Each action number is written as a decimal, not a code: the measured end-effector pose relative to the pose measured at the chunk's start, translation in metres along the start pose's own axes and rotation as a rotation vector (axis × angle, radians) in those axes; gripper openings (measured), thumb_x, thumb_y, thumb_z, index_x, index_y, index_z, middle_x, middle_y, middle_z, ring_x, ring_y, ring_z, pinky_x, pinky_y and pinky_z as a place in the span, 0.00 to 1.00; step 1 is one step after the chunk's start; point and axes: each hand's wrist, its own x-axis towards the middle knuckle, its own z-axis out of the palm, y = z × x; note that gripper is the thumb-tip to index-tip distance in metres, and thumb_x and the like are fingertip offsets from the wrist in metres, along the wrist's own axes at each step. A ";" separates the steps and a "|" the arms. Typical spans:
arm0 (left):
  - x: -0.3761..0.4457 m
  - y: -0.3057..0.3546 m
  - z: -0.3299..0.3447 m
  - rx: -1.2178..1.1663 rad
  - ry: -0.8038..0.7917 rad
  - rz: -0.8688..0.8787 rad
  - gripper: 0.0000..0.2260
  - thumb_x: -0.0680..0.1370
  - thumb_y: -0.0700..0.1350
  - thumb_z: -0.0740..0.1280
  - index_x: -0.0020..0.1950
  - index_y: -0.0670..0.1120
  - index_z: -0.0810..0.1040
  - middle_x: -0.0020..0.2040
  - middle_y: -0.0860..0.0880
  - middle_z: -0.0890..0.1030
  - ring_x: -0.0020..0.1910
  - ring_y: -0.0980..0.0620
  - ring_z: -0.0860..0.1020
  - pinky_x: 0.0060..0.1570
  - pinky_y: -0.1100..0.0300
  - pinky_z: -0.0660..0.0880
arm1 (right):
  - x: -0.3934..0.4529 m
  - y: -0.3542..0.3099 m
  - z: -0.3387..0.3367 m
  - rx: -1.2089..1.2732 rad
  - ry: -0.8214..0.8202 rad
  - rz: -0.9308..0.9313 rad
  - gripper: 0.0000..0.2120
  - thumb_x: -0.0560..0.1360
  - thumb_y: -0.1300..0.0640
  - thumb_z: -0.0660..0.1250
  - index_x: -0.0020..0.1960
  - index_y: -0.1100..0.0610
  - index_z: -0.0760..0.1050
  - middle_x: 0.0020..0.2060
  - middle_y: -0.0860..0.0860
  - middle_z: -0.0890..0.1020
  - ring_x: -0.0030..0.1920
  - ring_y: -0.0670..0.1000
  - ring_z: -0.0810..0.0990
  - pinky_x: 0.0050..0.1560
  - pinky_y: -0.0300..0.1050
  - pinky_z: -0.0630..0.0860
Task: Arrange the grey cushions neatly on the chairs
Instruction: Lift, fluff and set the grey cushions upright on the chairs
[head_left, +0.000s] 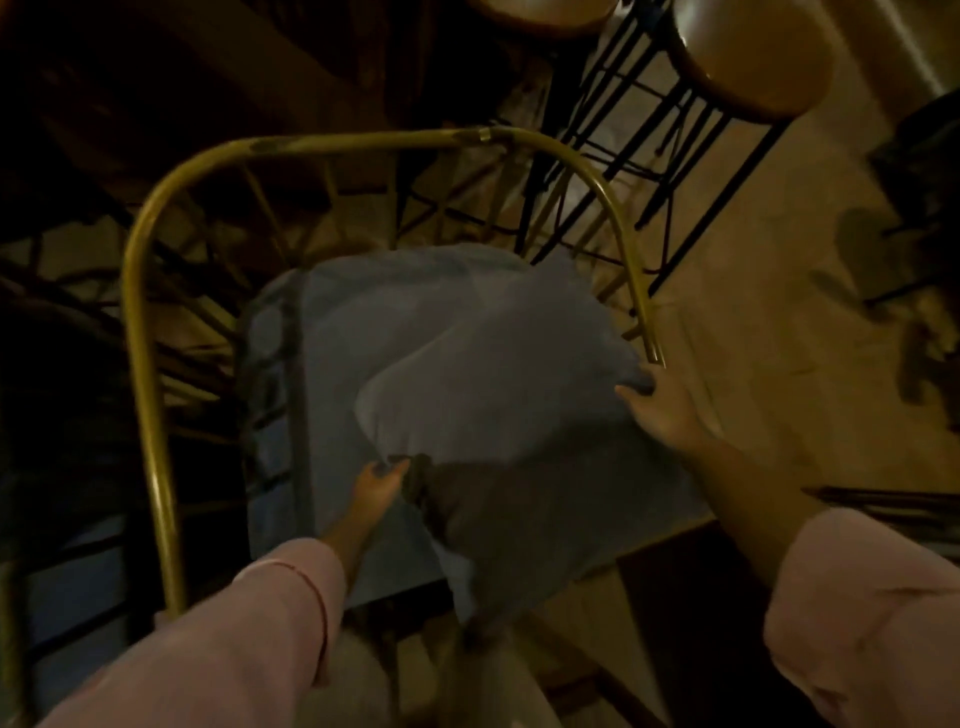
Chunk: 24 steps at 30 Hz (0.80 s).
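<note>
Centre of the frame: a soft grey fabric cushion (498, 395), held tilted over the seat of a curved brass-coloured metal-frame chair (150, 332). Left hand (382, 486) at lower centre, grip pinched tight on the cushion's near-left corner, fabric bunched into a dark knot between the fingertips. Right hand (662, 410) at centre right, grip closed over the opposite corner, just beside the end of the chair's arm rail. Opposite corners taken, probably to stretch the cover flat and swing the cushion square to the seat. Pale pink sleeves (218, 654) reaching in from the bottom edge.

Looking closely at the cushion: plump, lightly creased, blurred with motion, one diagonal fold across the middle, its near corner hanging past the front of the seat. Underneath, a flatter grey-blue seat pad (291, 395), partly covered. Not yet neat, so likely mid-placement. Upper right of the frame: round wooden-topped stools on black wire legs (748, 67), well apart on the pale floor (779, 338).
</note>
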 end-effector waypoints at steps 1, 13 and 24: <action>-0.004 0.000 0.012 -0.003 0.014 -0.031 0.14 0.79 0.43 0.67 0.58 0.33 0.79 0.57 0.38 0.81 0.59 0.41 0.79 0.61 0.49 0.74 | 0.007 0.007 0.000 -0.016 -0.021 -0.014 0.23 0.77 0.53 0.70 0.68 0.63 0.74 0.64 0.61 0.80 0.66 0.63 0.77 0.63 0.53 0.74; 0.023 -0.028 0.082 -0.442 0.026 -0.263 0.49 0.63 0.78 0.58 0.76 0.49 0.65 0.73 0.44 0.70 0.70 0.40 0.70 0.69 0.44 0.66 | 0.086 0.023 0.013 0.000 -0.043 -0.161 0.50 0.65 0.28 0.72 0.79 0.49 0.59 0.77 0.50 0.68 0.75 0.54 0.68 0.75 0.55 0.66; -0.005 -0.003 0.045 -0.308 0.309 -0.108 0.44 0.67 0.73 0.65 0.70 0.41 0.74 0.66 0.42 0.77 0.65 0.42 0.76 0.68 0.50 0.70 | 0.060 0.019 0.027 0.234 0.076 -0.114 0.32 0.74 0.37 0.69 0.71 0.55 0.72 0.67 0.52 0.78 0.66 0.52 0.76 0.61 0.42 0.68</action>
